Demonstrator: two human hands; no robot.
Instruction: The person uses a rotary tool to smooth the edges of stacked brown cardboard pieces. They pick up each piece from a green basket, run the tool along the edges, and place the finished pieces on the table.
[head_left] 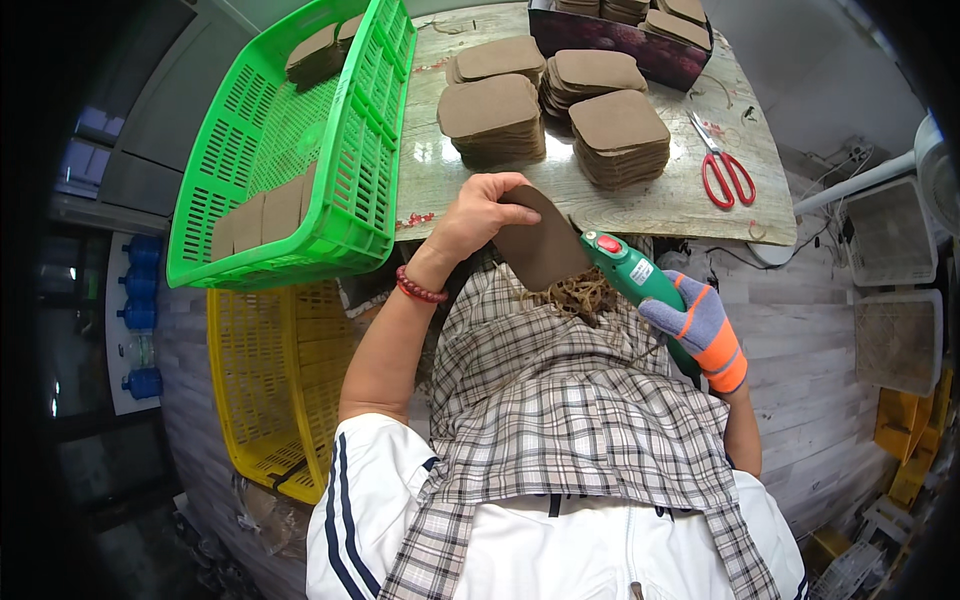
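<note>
My bare left hand [476, 218], with a red bead bracelet at the wrist, pinches a flat brown piece with rounded corners [543, 242] by its upper edge. In a grey and orange glove, my right hand [702, 328] is wrapped round a green handheld electric cutter [632, 274] with a red button. The cutter's head points toward the piece's right edge; whether they touch I cannot tell. Curly brown trimmings [585, 298] lie on my lap just below. On the table [425, 170] stand several stacks of like brown pieces [490, 108].
A green plastic crate [375, 140] holding brown pieces is at the left, above a yellow crate [285, 380]. Red-handled scissors [727, 178] lie on the table's right side. A dark box [620, 42] with more stacks stands at the back. Clear bins [898, 340] are at far right.
</note>
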